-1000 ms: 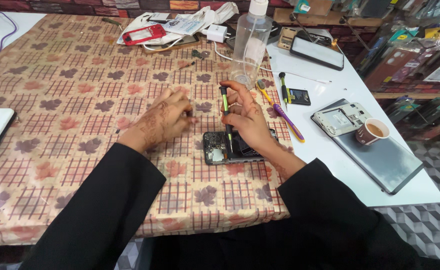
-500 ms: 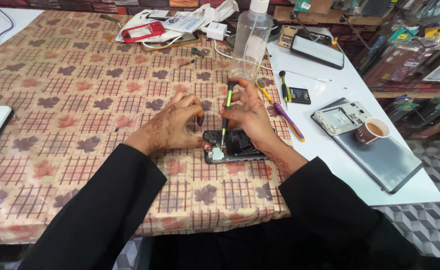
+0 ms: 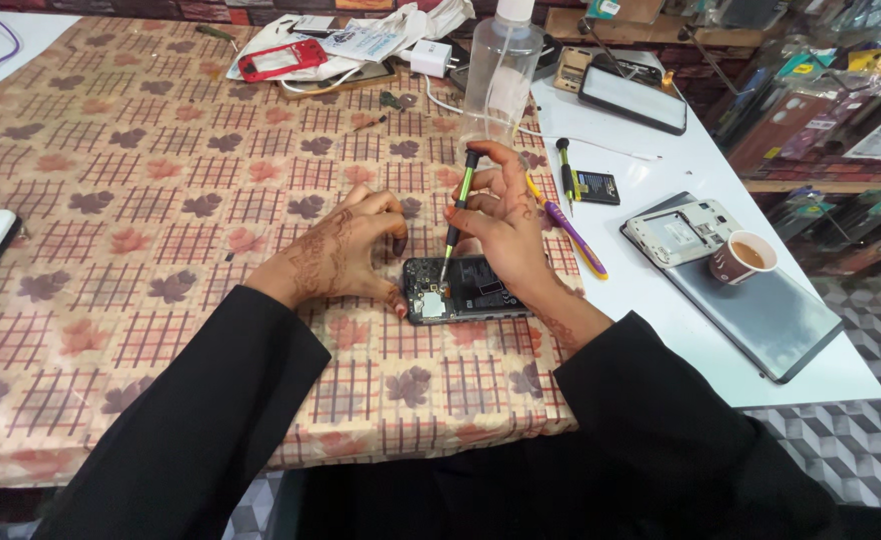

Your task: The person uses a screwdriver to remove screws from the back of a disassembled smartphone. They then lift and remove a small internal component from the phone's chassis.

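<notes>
- Pinched between the fingers of the right hand (image 3: 506,215), a slim screwdriver (image 3: 458,210) with a green and black handle stands nearly upright, its tip down on the opened phone (image 3: 466,290).
- Left hand (image 3: 346,255) rests curled on the patterned tablecloth (image 3: 141,200), fingertips pressed against the phone's left end; it steadies the phone rather than closing round it.
- Opened phone lies flat near the table's front, back cover off, a small metal shield and dark board parts exposed. It looks light, stiff and thin, and likely fragile where the board is bare, so the outer frame edges seem the safe place to hold it.
- Screwdriver looks light and rigid; a grip high on the handle, as now, probably suits fine turning, though the tip could slip off a tiny screw.
- Clear plastic bottle (image 3: 501,60) stands just behind the right hand.
- Purple tool (image 3: 576,235) and a small black battery (image 3: 597,187) lie on the white surface to the right.
- Farther right, a paper cup (image 3: 741,257) of brown drink sits on a grey tablet (image 3: 761,320), beside a bare phone frame (image 3: 683,230).
</notes>
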